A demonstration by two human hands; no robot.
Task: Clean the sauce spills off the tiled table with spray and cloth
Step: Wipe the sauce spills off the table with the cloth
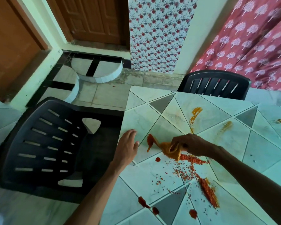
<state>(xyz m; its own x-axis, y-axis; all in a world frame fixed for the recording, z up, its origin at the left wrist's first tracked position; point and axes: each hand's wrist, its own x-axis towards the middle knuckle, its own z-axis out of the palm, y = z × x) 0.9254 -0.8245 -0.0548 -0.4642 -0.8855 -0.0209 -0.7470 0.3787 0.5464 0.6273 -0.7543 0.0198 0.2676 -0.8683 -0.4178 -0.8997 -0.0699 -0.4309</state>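
Note:
My right hand (189, 143) grips a bunched orange-stained cloth (171, 150) and presses it on the tiled table (266, 153), right next to a red sauce streak (150, 141). My left hand (127, 146) lies flat with fingers apart at the table's left edge, holding nothing. Red sauce smears and beaded droplets (190, 169) trail toward me, ending in a thick red-orange streak (208, 193) and red blobs (143, 202) near the front. Yellow smears (195, 113) mark the tiles farther away. No spray bottle is in view.
A black plastic chair (44, 143) stands close against the table's left side. A second black chair (216, 84) is at the far edge. Beyond are a tiled floor with a round step (97, 69), wooden doors and patterned curtains.

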